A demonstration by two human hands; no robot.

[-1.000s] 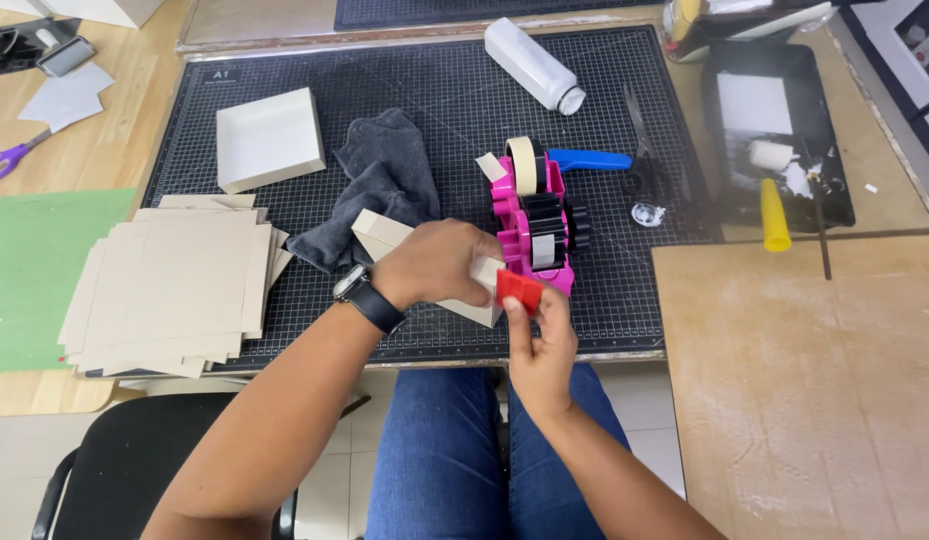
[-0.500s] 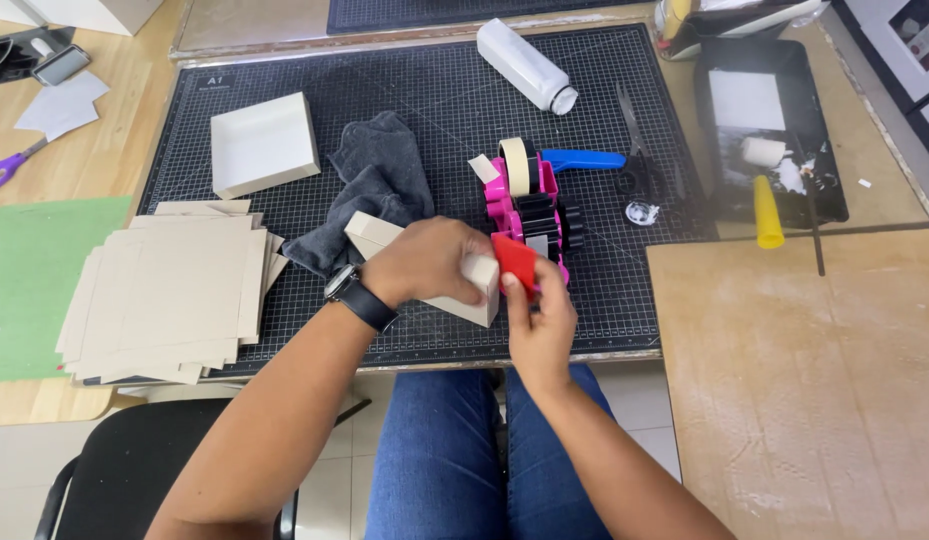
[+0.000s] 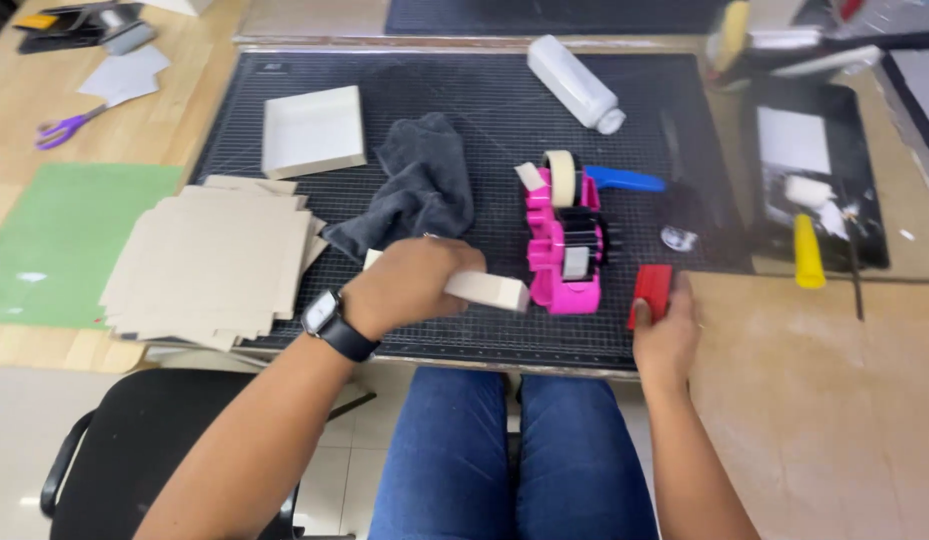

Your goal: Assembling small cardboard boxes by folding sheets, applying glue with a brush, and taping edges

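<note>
A pale cardboard box [image 3: 481, 289] is gripped from above by the left hand [image 3: 409, 283], fingers wrapped shut around it, over the black cutting mat [image 3: 464, 100]. At its 3 o'clock stands the pink tape dispenser [image 3: 566, 240]. Further toward 3 o'clock, a small red block [image 3: 652, 291] is touched by the right hand [image 3: 666, 340]; whether it is pinched or merely pressed cannot be told. A grey cloth [image 3: 414, 195] lies at the box's 11 o'clock.
</note>
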